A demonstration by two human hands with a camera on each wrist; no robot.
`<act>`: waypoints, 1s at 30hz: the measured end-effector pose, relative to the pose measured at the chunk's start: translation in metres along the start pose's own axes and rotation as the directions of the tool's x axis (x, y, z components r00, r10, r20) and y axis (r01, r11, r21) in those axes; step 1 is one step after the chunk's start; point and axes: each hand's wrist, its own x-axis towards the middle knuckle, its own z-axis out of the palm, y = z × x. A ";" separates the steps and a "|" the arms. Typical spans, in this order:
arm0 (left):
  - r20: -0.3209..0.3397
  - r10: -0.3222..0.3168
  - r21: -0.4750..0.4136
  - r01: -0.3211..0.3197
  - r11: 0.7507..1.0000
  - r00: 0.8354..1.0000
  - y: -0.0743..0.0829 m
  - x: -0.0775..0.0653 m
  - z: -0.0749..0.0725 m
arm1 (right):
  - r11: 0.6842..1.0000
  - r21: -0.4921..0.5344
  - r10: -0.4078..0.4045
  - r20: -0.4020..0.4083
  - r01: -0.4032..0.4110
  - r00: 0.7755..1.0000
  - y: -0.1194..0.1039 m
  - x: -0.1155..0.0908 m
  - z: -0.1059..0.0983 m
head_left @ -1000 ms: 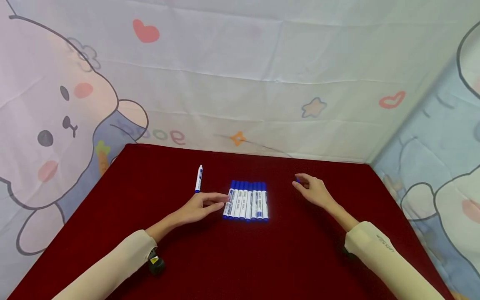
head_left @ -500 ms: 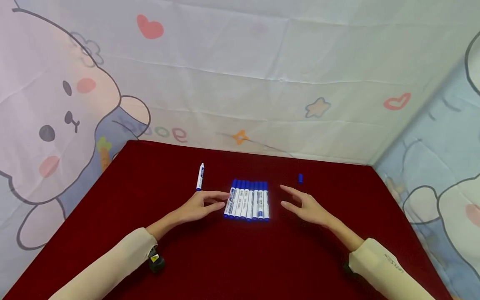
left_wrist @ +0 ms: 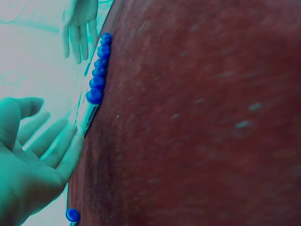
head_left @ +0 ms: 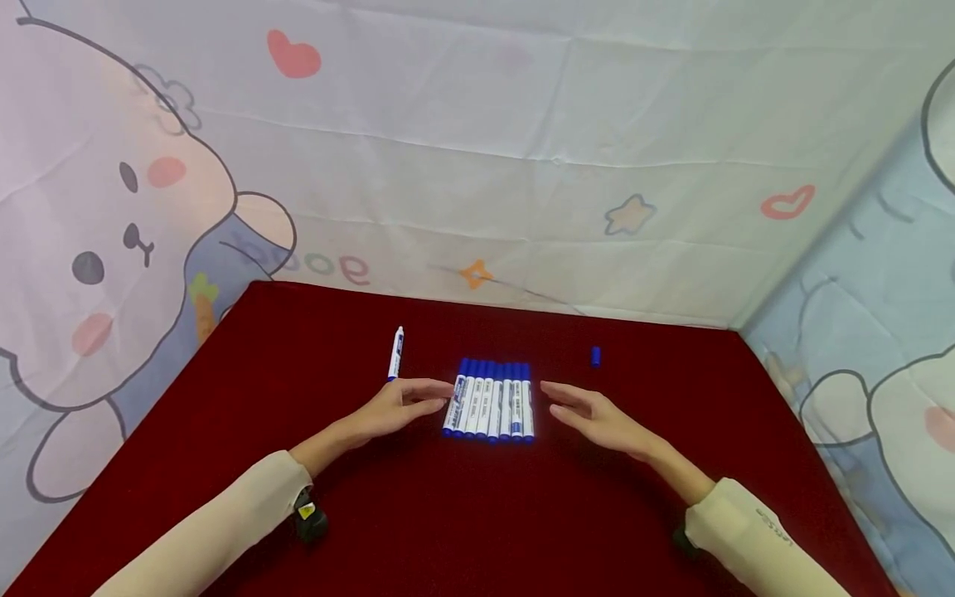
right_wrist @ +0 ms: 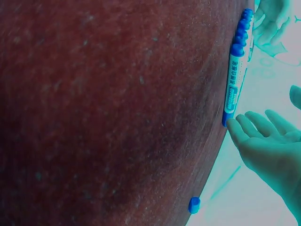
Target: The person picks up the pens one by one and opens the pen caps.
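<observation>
Several white markers with blue caps (head_left: 492, 402) lie side by side in a row on the dark red cloth. At the row's left end is my left hand (head_left: 391, 408), its fingertips at or close to the outermost marker; contact cannot be told. My right hand (head_left: 603, 421) is just off the row's right end, fingers extended and holding nothing. In the right wrist view, its fingertips (right_wrist: 233, 123) appear near the end marker (right_wrist: 233, 84). An uncapped marker (head_left: 396, 352) lies alone beyond my left hand, its blue end partly behind that hand. A loose blue cap (head_left: 595, 356) lies beyond my right hand.
The dark red cloth (head_left: 477, 514) covers the table. A pale printed curtain (head_left: 448, 166) with cartoon figures hangs behind the far edge and along the right side. Dark wrist devices (head_left: 309, 518) show under the sleeves.
My right hand has left the blue cap at the far right, which now lies uncovered, and has moved left and nearer to the marker row. My left hand has barely moved.
</observation>
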 end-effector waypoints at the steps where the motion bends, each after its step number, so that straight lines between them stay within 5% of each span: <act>1: -0.009 -0.025 -0.016 0.025 1.000 1.000 0.000 0.002 0.000 | 1.000 0.010 0.009 0.002 -0.009 1.000 0.000 0.000 0.000; 13: -0.074 -0.174 0.000 0.175 0.985 0.982 0.006 0.036 0.006 | 0.993 0.099 0.067 0.013 -0.068 0.998 0.002 0.003 0.002; 19: -0.103 -0.124 0.192 0.142 0.971 0.987 0.007 0.045 0.014 | 0.986 0.136 0.088 0.038 -0.093 0.995 0.002 0.004 0.003; 26: -0.131 -0.099 0.254 0.130 0.959 0.986 0.007 0.049 0.019 | 0.988 0.111 0.108 0.027 -0.110 0.994 0.002 0.004 0.005; 30: -0.155 -0.077 0.349 0.127 0.928 0.985 0.009 0.047 0.023 | 0.989 0.084 0.120 0.027 -0.122 0.992 0.003 0.004 0.007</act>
